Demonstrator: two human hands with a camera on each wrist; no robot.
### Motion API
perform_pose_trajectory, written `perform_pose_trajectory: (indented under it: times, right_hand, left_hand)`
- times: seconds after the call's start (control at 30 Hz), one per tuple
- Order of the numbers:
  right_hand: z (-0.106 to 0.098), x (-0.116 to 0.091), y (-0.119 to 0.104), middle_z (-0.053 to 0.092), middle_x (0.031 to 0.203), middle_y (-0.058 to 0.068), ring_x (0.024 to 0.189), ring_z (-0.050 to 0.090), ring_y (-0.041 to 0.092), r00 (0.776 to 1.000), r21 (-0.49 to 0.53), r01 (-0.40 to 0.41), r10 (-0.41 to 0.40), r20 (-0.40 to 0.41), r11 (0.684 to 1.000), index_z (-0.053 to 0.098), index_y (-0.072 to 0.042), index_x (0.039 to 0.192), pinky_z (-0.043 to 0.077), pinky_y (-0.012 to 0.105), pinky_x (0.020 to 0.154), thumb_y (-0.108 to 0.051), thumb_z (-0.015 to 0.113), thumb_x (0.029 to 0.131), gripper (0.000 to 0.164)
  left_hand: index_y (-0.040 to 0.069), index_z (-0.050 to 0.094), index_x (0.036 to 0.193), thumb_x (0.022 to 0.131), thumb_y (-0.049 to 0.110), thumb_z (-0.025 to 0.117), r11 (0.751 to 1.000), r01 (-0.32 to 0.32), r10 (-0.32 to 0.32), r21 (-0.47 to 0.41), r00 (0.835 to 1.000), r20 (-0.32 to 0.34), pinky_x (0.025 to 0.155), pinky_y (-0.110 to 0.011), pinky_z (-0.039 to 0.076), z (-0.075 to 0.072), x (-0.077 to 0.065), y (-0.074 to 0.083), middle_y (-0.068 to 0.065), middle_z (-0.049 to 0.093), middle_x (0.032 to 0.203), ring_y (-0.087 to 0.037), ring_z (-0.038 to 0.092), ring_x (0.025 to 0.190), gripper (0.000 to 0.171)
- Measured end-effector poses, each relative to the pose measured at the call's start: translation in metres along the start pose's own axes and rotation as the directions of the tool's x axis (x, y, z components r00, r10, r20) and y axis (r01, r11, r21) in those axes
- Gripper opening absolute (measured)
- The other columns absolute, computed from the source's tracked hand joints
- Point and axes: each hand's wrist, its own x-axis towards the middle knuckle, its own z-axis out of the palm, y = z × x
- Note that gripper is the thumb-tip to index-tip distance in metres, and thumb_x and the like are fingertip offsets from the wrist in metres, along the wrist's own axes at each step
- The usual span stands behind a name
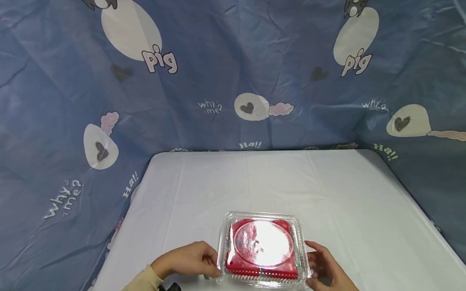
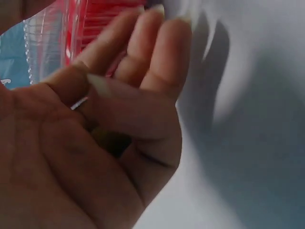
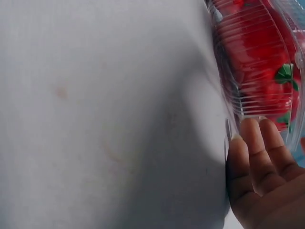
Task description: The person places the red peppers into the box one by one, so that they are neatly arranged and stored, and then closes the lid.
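A clear plastic clamshell box [image 1: 262,279] lies near the front edge of the white table, its lid down. Red contents [image 1: 238,264] fill it, with strong glare on the lid's oval. Through its ribbed side the right wrist view shows small green patches [image 3: 284,74] among the red; what the contents are, I cannot tell. My left hand [image 1: 194,260] holds the box's left edge, fingers bent against its side in the left wrist view. At the right edge, my right hand [image 1: 325,268] grips with index finger and thumb spread along the rim, other fingers touching the lower side.
The white cloth-covered table [image 1: 218,182] stretches behind and to both sides of the box. A blue printed sheet [image 1: 204,72] hangs behind it and along the sides. Something small and black [image 1: 172,287] sits by my left wrist at the lower frame edge.
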Motion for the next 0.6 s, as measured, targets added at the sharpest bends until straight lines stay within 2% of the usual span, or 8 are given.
perform_pose_trajectory:
  times: [0.07,0.13,0.2,0.3,0.4,0.57,0.6]
  right_hand:
    - [-0.0019,0.0001,0.0017,0.058,0.119,0.017,0.098,0.065,0.02,0.999,0.039,-0.023,0.021,0.029,0.999,0.022,0.002,0.149,0.054,0.031,0.078,0.005,0.066,0.086,0.077]
    - [-0.0036,0.0008,0.0022,0.059,0.116,0.017,0.095,0.065,0.019,0.996,0.061,-0.066,0.062,0.064,0.996,0.027,0.007,0.145,0.054,0.031,0.079,0.004,0.064,0.088,0.068]
    - [-0.0052,0.0015,0.0013,0.063,0.107,0.013,0.09,0.065,0.017,0.987,0.051,-0.12,0.114,0.11,0.992,0.043,0.009,0.132,0.054,0.029,0.077,-0.001,0.062,0.091,0.047]
    - [-0.0073,0.0024,-0.0001,0.068,0.094,0.008,0.08,0.062,0.012,0.97,0.061,-0.158,0.143,0.194,0.986,0.061,0.007,0.103,0.054,0.027,0.072,-0.005,0.058,0.095,0.014]
    - [-0.0085,0.0027,-0.0013,0.069,0.086,0.003,0.073,0.06,0.007,0.951,0.115,-0.184,0.147,0.27,0.976,0.064,0.005,0.086,0.053,0.023,0.062,-0.005,0.054,0.097,0.018]
    - [-0.0091,0.0014,-0.0014,0.071,0.089,0.008,0.071,0.061,0.008,0.93,0.223,-0.26,0.181,0.321,0.94,0.066,0.01,0.091,0.052,0.021,0.059,-0.008,0.05,0.101,0.025]
    - [-0.009,0.001,-0.0012,0.071,0.091,0.01,0.072,0.062,0.008,0.926,0.237,-0.275,0.19,0.327,0.932,0.066,0.01,0.093,0.053,0.021,0.059,-0.008,0.05,0.101,0.025]
  left_hand:
    - [0.002,0.072,0.078,0.084,0.02,0.073,1.0,-0.014,0.015,-0.024,0.999,0.035,0.053,-0.016,0.037,0.0016,0.0025,-0.0009,0.007,0.064,0.066,0.001,0.051,0.06,0.019]
    - [-0.001,0.072,0.077,0.084,0.019,0.073,0.999,-0.021,0.023,-0.045,0.998,0.053,0.052,-0.016,0.034,0.0033,0.004,-0.0025,0.004,0.064,0.065,0.002,0.05,0.059,0.021]
    - [-0.004,0.072,0.075,0.084,0.017,0.073,0.998,-0.019,0.022,-0.06,0.998,0.054,0.052,-0.016,0.032,0.0044,0.0045,-0.0042,-0.004,0.066,0.065,0.002,0.048,0.059,0.023]
    - [-0.007,0.071,0.076,0.084,0.016,0.073,0.995,-0.015,0.022,-0.099,0.998,0.064,0.049,-0.017,0.028,0.0053,0.0055,-0.0066,-0.021,0.068,0.07,0.001,0.048,0.058,0.024]
    - [-0.01,0.07,0.077,0.083,0.015,0.072,0.99,-0.005,0.015,-0.139,0.997,0.073,0.045,-0.018,0.023,0.0059,0.0065,-0.0078,-0.028,0.067,0.073,0.002,0.043,0.054,0.025]
    - [-0.01,0.069,0.076,0.081,0.015,0.073,0.986,0.018,-0.007,-0.168,0.998,0.062,0.043,-0.017,0.024,0.008,0.0065,-0.0071,-0.007,0.068,0.066,0.001,0.039,0.051,0.026]
    - [-0.01,0.069,0.076,0.081,0.015,0.073,0.985,0.016,-0.006,-0.169,0.998,0.06,0.043,-0.017,0.025,0.0084,0.0064,-0.0068,-0.007,0.068,0.065,0.001,0.039,0.051,0.026]
